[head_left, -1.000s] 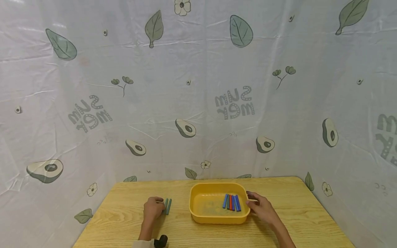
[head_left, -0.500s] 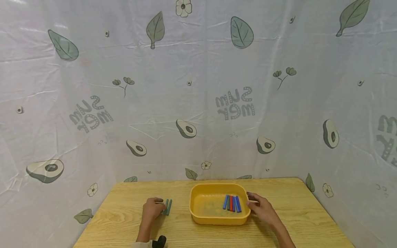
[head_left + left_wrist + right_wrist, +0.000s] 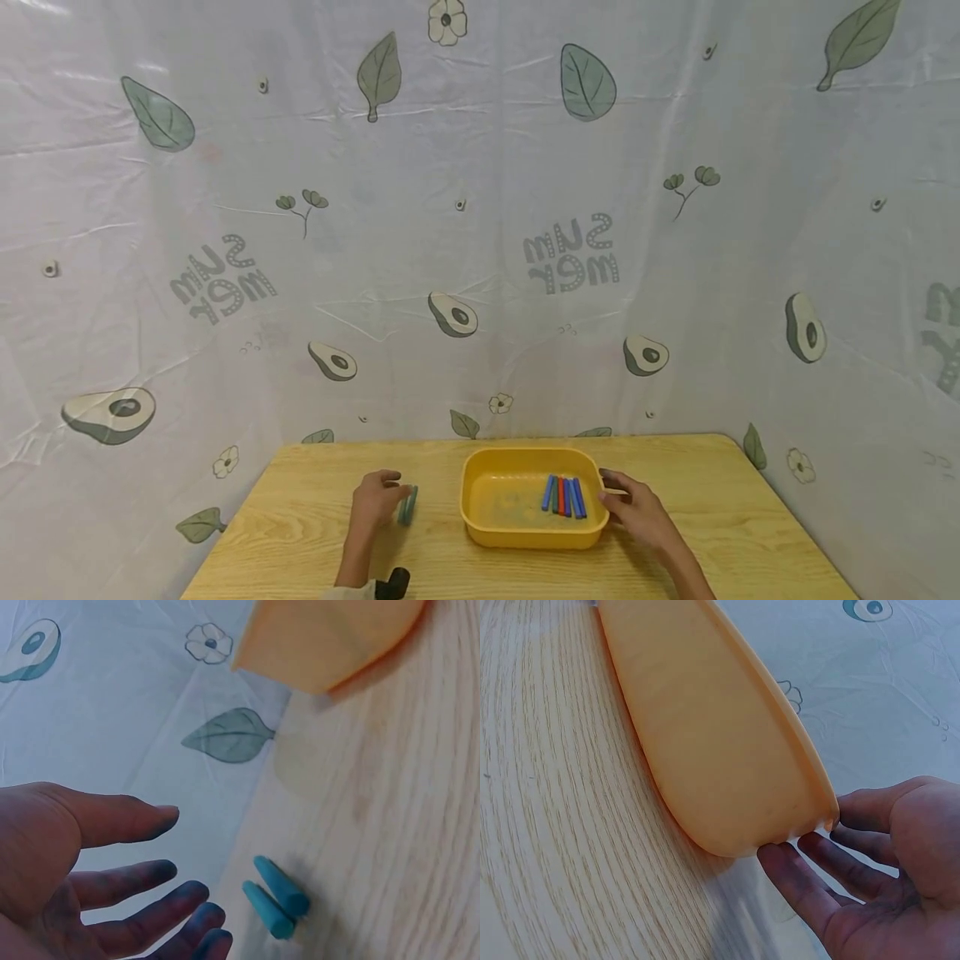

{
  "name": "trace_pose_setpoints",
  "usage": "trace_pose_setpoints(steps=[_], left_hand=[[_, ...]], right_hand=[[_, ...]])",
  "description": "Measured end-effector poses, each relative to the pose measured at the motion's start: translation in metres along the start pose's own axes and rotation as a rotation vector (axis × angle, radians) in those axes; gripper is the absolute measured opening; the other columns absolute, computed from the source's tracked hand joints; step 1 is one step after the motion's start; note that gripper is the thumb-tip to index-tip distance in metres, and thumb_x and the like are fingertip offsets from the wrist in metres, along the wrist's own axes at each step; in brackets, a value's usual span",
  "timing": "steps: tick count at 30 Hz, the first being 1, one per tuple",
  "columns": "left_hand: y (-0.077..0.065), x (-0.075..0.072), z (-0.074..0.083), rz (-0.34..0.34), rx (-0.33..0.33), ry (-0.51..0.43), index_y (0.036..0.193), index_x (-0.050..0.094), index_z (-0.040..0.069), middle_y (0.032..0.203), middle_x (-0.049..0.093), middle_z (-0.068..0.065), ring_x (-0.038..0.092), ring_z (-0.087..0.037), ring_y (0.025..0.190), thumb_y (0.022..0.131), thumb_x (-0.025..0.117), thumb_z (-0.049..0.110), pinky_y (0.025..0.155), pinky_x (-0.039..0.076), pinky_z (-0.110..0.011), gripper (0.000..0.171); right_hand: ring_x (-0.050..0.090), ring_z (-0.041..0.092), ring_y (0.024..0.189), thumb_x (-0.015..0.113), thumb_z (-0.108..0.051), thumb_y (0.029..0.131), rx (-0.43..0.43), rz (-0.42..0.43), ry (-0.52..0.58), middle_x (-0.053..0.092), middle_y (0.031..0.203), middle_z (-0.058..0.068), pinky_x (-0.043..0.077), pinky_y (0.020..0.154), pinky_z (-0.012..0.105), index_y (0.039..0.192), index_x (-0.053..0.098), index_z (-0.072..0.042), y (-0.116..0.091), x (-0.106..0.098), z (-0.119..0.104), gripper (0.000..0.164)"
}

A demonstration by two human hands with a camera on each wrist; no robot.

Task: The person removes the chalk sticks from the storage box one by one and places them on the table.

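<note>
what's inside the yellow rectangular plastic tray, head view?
Slim blue, green and red sticks lie side by side in the right half of the tray; dusty smudges mark its floor. Covered: the floor beneath the sticks, and the near wall's inner face.

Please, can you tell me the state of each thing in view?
Yellow tray: upright, smudged inside
Coloured sticks: lying in tray, side by side
Two green sticks: lying close together on table
Left hand: holding nothing
Right hand: touching tray's right end
</note>
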State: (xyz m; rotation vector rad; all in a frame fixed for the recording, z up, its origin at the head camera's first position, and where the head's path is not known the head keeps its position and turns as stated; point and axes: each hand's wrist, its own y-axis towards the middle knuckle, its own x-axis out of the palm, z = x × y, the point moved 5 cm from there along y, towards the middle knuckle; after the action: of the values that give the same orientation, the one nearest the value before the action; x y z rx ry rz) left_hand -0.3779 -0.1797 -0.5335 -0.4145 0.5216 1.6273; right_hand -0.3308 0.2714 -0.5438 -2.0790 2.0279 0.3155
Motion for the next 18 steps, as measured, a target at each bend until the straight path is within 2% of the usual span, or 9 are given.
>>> trace_pose_setpoints(steps=[6,11,18], left_hand=[[0.0,0.003,0.015,-0.003,0.035,-0.021,0.137,0.065,-0.013,0.123,0.073,-0.034,0.07,-0.052,0.113,0.098,0.075,0.019,0.092,0.061,-0.06,0.051],[0.002,0.011,0.033,-0.008,0.061,-0.052,0.137,0.065,-0.012,0.121,0.074,-0.033,0.071,-0.051,0.111,0.099,0.075,0.021,0.091,0.061,-0.059,0.051],[0.006,0.024,0.06,-0.036,0.084,-0.102,0.138,0.066,-0.008,0.12,0.075,-0.029,0.075,-0.042,0.104,0.099,0.076,0.021,0.083,0.065,-0.049,0.05]], right_hand=[[0.07,0.041,0.124,0.062,-0.011,0.108,-0.009,-0.008,0.013,0.057,0.148,0.035,0.065,0.092,0.043,0.157,0.046,0.01,0.0,-0.001,0.002,0.055],[0.069,0.042,0.125,0.061,-0.012,0.109,-0.017,-0.03,0.011,0.055,0.15,0.036,0.065,0.092,0.041,0.158,0.043,0.01,-0.001,-0.001,0.003,0.057],[0.069,0.043,0.126,0.061,-0.011,0.109,-0.031,-0.038,0.01,0.055,0.15,0.037,0.065,0.092,0.04,0.158,0.043,0.011,-0.001,-0.001,0.001,0.056]])
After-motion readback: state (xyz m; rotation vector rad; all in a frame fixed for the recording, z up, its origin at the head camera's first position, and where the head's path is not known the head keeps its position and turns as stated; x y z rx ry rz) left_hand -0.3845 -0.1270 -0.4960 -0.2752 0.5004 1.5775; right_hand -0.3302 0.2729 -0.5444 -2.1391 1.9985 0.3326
